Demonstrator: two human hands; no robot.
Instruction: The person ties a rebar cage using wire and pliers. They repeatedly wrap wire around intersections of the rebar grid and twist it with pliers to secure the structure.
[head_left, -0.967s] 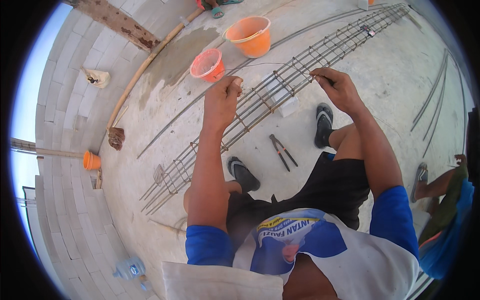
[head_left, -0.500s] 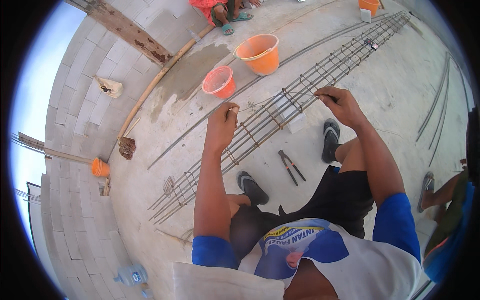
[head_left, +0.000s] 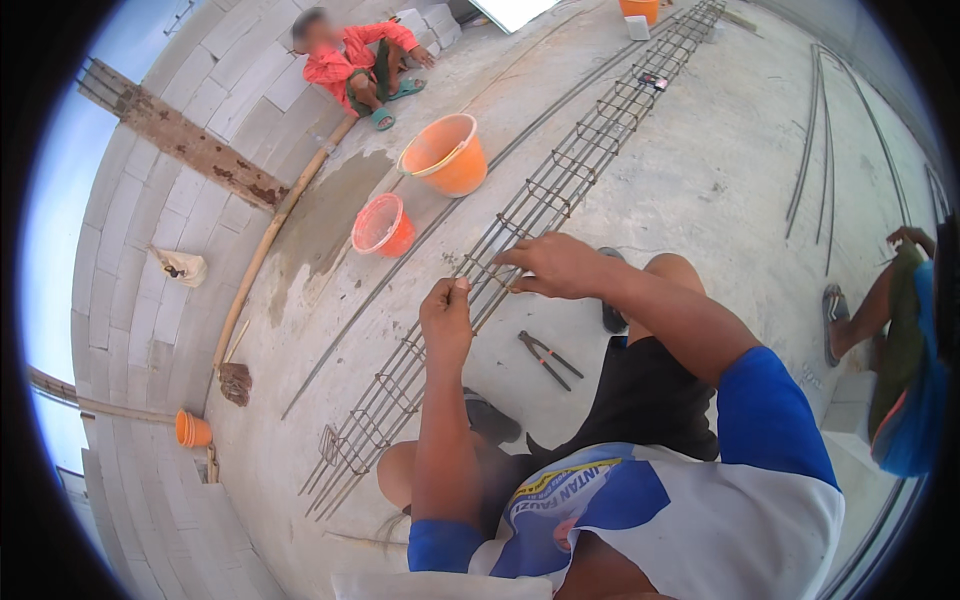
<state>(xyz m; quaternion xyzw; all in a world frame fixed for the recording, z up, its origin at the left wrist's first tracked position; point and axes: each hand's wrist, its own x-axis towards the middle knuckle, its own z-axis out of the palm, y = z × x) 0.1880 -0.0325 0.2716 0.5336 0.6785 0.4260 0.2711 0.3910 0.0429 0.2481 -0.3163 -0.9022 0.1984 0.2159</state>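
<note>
A long rebar cage (head_left: 548, 192) of parallel steel bars and square stirrups runs diagonally from lower left to far upper right. My right hand (head_left: 555, 264) reaches across its middle, fingers curled at a stirrup and seeming to grip it. Just left of it, at the cage's near section, my left hand (head_left: 447, 318) is closed in a pinch with the thumb up; what it pinches is too thin to make out. Pincers (head_left: 531, 343) with dark, partly red handles lie on the concrete floor by my feet.
An orange bucket (head_left: 462, 172) and a smaller red bucket (head_left: 392, 237) stand beyond the cage. A person in red (head_left: 350, 65) sits by the block wall (head_left: 180, 230). Loose bars (head_left: 806, 150) lie at right, near another person's leg (head_left: 868, 308). A hand broom (head_left: 235, 383) lies left.
My hands, raised apart with a thin wire seen by the left one, have come down and together at the cage. The right moved left onto it. The view has shifted, bringing the seated person into sight.
</note>
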